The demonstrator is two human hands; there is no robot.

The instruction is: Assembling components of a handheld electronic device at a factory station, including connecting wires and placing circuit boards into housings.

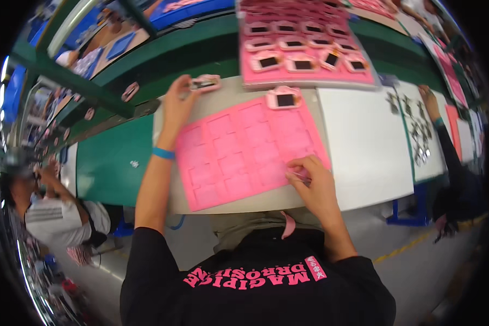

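At the upper left of the centre, the left hand point(180, 100) reaches past the tray's corner, its fingers at the left end of a pale pink device point(206, 83) lying on the beige tabletop point(223, 93); I cannot tell whether they are clamped on it. Right of centre, the right hand point(316, 182) is over the lower right part of a pink tray point(233, 118), fingers curled and tips close together; whether they pinch something is too blurred to tell. The tray lies mid-frame, slightly slanted, with rows of shallow recesses. A second pink device point(284, 100), dark screen up, rests on its upper right edge. At the top, more screened devices point(292, 43) sit in rows on another pink tray point(331, 79).
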